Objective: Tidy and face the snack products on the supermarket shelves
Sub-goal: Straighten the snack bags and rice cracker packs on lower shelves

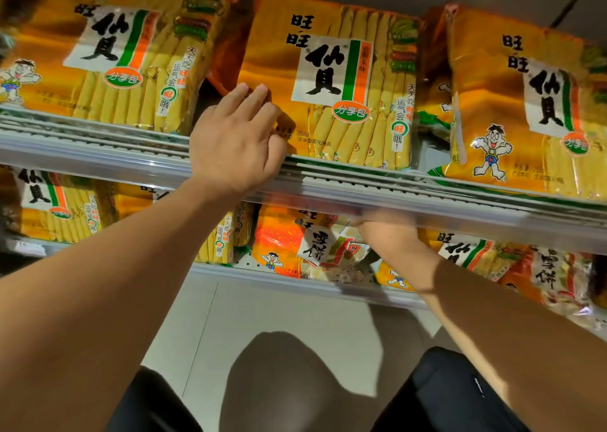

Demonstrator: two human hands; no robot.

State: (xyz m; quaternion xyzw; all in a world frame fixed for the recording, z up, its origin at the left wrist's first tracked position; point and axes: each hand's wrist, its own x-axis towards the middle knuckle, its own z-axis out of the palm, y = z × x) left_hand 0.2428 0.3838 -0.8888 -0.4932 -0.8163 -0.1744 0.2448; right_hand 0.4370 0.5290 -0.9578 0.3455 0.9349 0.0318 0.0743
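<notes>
A person's view looks down at two supermarket shelves stocked with orange and yellow rice cracker bags. On the upper shelf (427, 188) three large bags stand side by side, labels facing out: a left bag (108, 50), a middle bag (331, 80) and a right bag (528, 103). The left hand (235, 142) lies flat against the lower left corner of the middle bag, fingers held loosely together and pointing up, its heel over the shelf's front rail. It is not gripping anything. The right hand (382, 231) reaches under the upper shelf towards the lower shelf (295, 279); it is blurred and half hidden behind the rail, so its grasp cannot be made out. It sits just beside a red and white snack bag (312, 244), which leans at a tilt among more yellow bags. Below, pale floor (279, 310) and the person's dark shorts (450, 392) show.
</notes>
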